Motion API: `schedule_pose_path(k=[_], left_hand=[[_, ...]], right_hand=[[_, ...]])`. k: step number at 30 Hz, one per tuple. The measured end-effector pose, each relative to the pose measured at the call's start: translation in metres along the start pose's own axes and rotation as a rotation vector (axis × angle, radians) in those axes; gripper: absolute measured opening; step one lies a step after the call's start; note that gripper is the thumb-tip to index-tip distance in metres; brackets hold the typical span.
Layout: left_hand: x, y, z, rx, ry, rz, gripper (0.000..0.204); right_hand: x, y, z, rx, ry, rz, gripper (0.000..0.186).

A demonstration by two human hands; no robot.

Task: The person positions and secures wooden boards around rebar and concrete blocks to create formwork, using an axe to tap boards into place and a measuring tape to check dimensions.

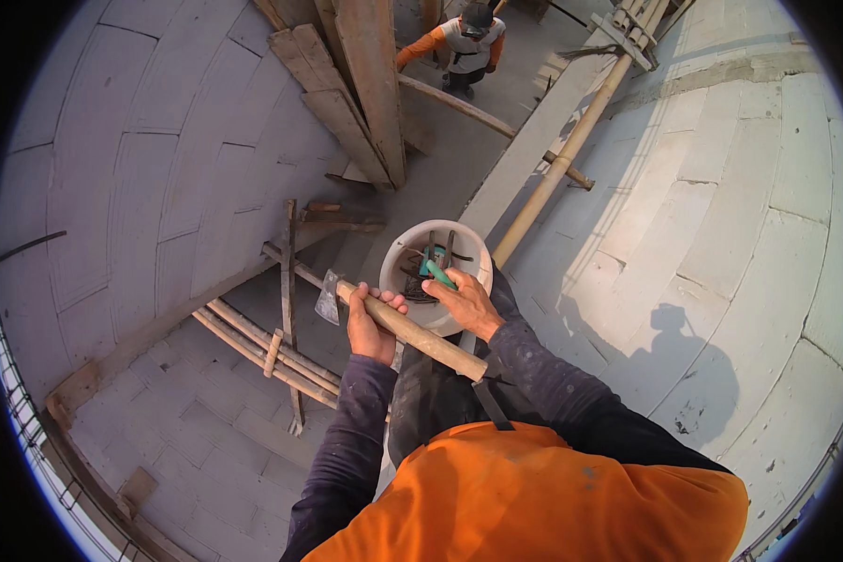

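My left hand (373, 323) is wrapped around a thick tan wooden pole (426, 339), which slants across in front of me. At the pole's upper left end sits a flat grey, shiny piece (328, 298); I cannot tell what it is. A dark strap (492, 405) shows by its lower end. My right hand (468, 304) is closed on a green-handled tool (439, 273) over the mouth of a white bucket (476, 251). Inside the bucket lie dark metal pieces (412, 272) and something teal. The working end of the green-handled tool is hard to make out.
Bamboo poles (276, 351) lash together a scaffold at the lower left. Wooden planks (370, 84) lean at the far left. A long bamboo pole (557, 169) runs along the right block wall (712, 215). Another person (468, 42) stands far below.
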State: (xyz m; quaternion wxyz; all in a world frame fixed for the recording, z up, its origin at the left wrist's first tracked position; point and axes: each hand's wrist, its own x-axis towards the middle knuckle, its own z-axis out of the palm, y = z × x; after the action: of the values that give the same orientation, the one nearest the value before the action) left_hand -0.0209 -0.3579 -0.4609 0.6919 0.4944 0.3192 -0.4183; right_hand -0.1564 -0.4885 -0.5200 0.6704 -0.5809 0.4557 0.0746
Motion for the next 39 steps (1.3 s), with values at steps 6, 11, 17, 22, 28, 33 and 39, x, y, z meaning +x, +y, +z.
schedule_pose_path(k=[6, 11, 17, 22, 28, 33, 39], left_hand=[[0.031, 0.011, -0.056, 0.067, 0.092, 0.026, 0.029], [0.039, -0.006, -0.074, 0.307, 0.198, -0.111, 0.03], [0.054, -0.049, -0.104, 0.542, 0.267, -0.255, 0.029], [0.083, -0.075, -0.097, 0.509, 0.289, -0.352, 0.026], [0.129, -0.076, -0.092, 0.398, 0.278, -0.334, 0.03], [0.156, -0.08, -0.068, 0.32, 0.184, -0.218, 0.03], [0.203, -0.099, -0.012, 0.324, 0.007, -0.146, 0.031]], right_hand=[[0.092, 0.068, -0.058, 0.077, 0.124, 0.293, 0.046], [0.208, 0.162, -0.074, 0.095, 0.155, 0.461, 0.047], [0.32, 0.26, -0.126, -0.184, 0.257, 0.354, 0.066], [0.343, 0.265, -0.166, -0.45, 0.285, 0.29, 0.064], [0.378, 0.316, -0.17, -0.338, 0.194, 0.271, 0.065], [0.382, 0.318, -0.152, -0.443, 0.059, 0.352, 0.072], [0.365, 0.272, -0.152, -0.442, 0.09, 0.351, 0.077]])
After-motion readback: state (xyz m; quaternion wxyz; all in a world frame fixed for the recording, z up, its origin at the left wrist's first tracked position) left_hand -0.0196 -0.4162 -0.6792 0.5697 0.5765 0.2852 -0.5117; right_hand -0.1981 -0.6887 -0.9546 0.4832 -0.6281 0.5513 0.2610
